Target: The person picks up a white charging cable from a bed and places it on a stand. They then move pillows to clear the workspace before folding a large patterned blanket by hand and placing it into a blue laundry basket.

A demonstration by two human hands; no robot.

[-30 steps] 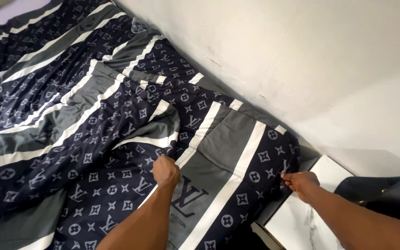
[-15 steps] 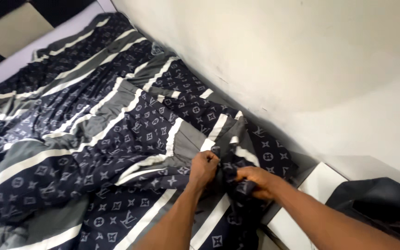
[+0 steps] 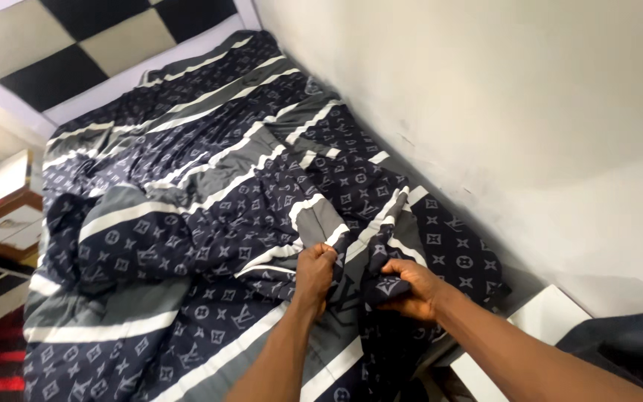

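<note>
- left hand [image 3: 314, 269] and right hand [image 3: 409, 286] both closed on a bunched fold of the navy patterned duvet [image 3: 210, 223]
- tight grip lifts it off the bed [image 3: 478, 246] by the wall [image 3: 500, 112]

Room was evenly and fairly brightly lit; source not visible. Wall [image 3: 485, 97] on the right read pale and slightly washed out, without hard glare. Soft shadows sat in the folds of the dark patterned bedcover [image 3: 210, 193]. Near edges were mildly soft; the far headboard [image 3: 106, 37] looked bowed by wide-angle distortion.
</note>
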